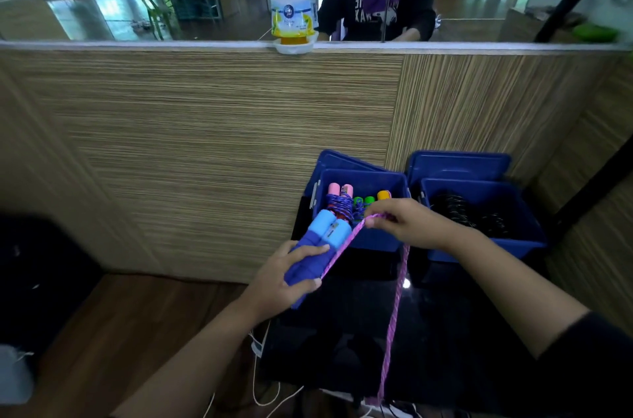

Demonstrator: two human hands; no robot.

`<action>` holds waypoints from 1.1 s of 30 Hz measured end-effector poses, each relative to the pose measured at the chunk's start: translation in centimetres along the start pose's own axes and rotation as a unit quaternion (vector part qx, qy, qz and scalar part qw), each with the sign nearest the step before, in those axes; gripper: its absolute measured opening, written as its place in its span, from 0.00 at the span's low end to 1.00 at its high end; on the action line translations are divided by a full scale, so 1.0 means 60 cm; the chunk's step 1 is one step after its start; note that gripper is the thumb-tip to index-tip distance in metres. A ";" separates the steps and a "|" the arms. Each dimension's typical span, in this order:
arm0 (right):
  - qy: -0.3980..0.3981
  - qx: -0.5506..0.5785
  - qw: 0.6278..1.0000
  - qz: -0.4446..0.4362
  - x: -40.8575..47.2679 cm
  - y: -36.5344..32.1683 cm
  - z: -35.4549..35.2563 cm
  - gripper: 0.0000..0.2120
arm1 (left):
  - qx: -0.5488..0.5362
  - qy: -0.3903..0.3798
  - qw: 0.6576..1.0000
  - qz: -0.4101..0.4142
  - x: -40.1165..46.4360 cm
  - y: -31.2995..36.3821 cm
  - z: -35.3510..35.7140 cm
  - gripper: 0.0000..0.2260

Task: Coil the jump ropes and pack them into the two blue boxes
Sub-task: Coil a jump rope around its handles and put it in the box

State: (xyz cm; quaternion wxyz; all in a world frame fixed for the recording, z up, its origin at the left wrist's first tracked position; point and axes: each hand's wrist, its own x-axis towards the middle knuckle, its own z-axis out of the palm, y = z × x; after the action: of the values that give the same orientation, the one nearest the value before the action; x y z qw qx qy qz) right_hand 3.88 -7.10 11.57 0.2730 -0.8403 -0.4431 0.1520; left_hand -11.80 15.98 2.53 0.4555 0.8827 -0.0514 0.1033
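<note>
My left hand [281,275] grips the two blue jump rope handles [318,246] side by side, their light-blue ends pointing up toward the boxes. My right hand [407,224] pinches the pink rope [394,314] near the handles; the rope runs taut from the handles to my fingers, then hangs down past the table edge. The left blue box [363,177] holds several coiled ropes with pink, green and orange handles. The right blue box [513,205] holds black coiled ropes [459,212]. Both boxes stand open with lids propped behind.
The boxes sit on a glossy black surface [359,314]. A wood-grain partition [205,143] rises behind, with an air freshener [294,23] on its ledge and a mirror above. White cables [260,383] hang at the lower left over a wooden floor.
</note>
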 end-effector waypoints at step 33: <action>-0.050 0.564 0.809 0.156 0.010 -0.015 0.175 0.10 | -0.104 0.162 0.981 0.022 0.044 0.047 0.000 0.26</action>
State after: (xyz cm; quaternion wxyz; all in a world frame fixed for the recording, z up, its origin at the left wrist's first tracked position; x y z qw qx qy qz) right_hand -1.61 -2.78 3.64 0.6494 -0.5874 -0.1553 0.4573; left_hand -9.74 14.37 5.40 0.5450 0.8007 -0.0067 0.2487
